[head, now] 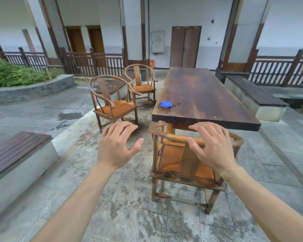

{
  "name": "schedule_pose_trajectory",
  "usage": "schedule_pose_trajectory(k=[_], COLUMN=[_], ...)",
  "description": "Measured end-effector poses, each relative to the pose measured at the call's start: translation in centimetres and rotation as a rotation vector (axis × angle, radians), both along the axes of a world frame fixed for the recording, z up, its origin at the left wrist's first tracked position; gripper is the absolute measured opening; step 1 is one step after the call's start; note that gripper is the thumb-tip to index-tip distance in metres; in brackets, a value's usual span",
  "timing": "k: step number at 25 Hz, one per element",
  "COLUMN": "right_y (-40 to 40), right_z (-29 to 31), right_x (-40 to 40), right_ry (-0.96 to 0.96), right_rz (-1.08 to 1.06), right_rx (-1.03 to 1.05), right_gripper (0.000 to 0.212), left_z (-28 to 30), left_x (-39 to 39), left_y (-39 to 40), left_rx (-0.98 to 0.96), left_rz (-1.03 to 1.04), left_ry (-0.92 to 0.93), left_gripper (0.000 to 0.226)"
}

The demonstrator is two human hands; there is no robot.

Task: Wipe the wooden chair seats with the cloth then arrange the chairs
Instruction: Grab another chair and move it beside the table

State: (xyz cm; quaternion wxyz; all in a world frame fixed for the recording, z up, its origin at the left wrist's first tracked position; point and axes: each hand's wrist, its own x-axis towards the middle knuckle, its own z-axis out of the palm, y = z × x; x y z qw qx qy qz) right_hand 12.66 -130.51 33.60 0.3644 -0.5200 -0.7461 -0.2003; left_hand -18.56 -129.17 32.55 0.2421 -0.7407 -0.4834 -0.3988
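Both hands spread, empty: right hand (212, 147) over near chair (185, 158) top rail; left hand (116, 145) off at 9 o'clock. Cloth (165, 104) on table (217, 95), 12 o'clock.

A long dark-brown wooden slab table (203, 95) stands on a wet grey stone-paved courtyard floor (126, 206). Slatted dark-wood benches on pale concrete bases lie at the left (12, 151) and right (255, 91), with a green shrub bed (12, 72) behind a curved stone kerb. Beyond, a brown wooden railing (94, 62) fronts white walls and a brown double door (184, 47).
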Motion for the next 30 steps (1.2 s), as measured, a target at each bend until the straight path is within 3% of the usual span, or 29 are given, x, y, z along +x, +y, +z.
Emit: schedule_pose_trajectory(k=[15,30], right_y=[10.3,38.2], right_z=[0.4,3.0], right_x=[-22.6,-39.6], right_ry=[-0.029,-0.014], right_rz=[0.313,0.461], right_rx=[0.082,0.087], right_gripper=[0.051,0.047], left_z=[0.0,3.1], left_x=[-18.9,-34.3], left_y=[1.0,24.0], left_rx=[0.031,0.071], left_rz=[0.393,0.525], left_ry=[0.03,0.009], left_gripper=[0.058,0.051])
